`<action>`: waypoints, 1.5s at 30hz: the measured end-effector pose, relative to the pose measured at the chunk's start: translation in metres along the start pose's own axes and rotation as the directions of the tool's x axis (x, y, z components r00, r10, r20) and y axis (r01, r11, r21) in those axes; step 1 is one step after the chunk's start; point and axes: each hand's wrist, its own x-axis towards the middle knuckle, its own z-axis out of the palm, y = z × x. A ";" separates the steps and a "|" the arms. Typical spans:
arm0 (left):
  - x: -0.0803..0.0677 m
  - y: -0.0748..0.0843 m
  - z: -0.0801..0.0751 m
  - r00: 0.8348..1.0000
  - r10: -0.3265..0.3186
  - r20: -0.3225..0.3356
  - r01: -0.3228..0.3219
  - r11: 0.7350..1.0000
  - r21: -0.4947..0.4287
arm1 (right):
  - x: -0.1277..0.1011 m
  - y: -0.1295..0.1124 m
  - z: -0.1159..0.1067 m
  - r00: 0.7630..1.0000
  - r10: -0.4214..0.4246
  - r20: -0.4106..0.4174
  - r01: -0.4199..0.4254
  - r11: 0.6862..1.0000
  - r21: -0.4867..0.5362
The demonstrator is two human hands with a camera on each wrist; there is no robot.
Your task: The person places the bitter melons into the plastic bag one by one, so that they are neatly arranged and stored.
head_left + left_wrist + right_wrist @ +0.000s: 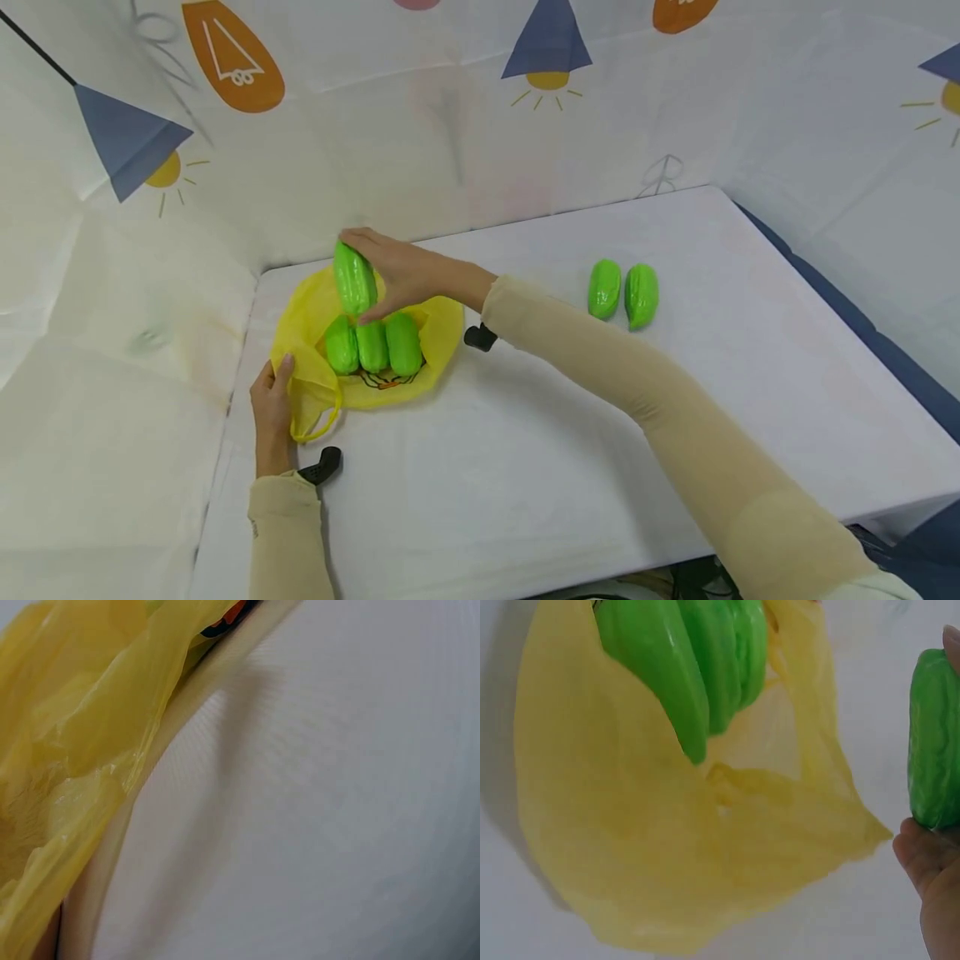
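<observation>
Nearby, two loose gourds (623,292), white table (570,433)

Right arm, beige sleeve, stretches from near right corner of table diagonally toward far left corner. Right hand (401,271) raised above surface, palm turned left, fingers and thumb curled in grip; in right wrist view only thumb tip and one fingertip show. Left forearm, beige sleeve, runs along left edge of table. Left hand (272,406) low near that edge, thumb and fingers pinching. Black wrist mounts on both wrists.
</observation>
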 end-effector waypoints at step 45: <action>-0.006 0.012 0.000 1.000 0.011 0.023 -0.011 0.999 -0.040 | 0.013 -0.013 0.108 0.977 0.082 0.196 -0.068 0.995 -0.076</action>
